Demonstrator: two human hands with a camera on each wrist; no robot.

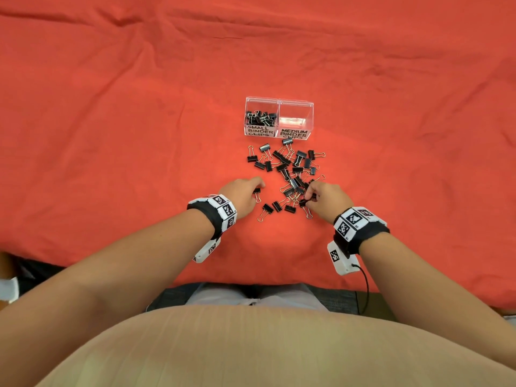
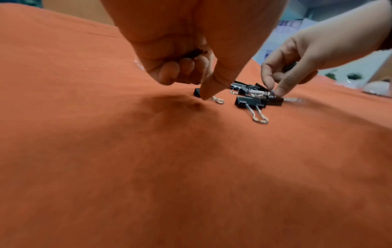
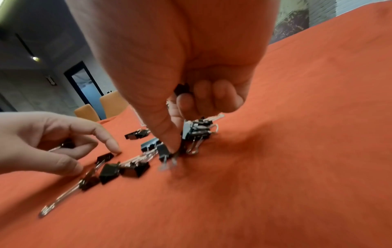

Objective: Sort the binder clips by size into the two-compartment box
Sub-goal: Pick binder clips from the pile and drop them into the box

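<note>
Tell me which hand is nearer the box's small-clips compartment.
Left. The left hand sits almost straight below the small-clips compartment; the right hand is off to its right, past the pile.

The table point(image 1: 111, 121) is covered by a wrinkled red-orange cloth point(image 1: 391, 79). Behind its far edge two orange chair backs point(image 3: 101, 107) are seen in the right wrist view, and beyond them a dark doorway point(image 3: 84, 87) in a grey wall. A small ceiling lamp point(image 3: 35, 58) is lit there.

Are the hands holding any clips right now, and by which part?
Both do: the left hand curls around a clip's black body; the right hand likewise.
</note>
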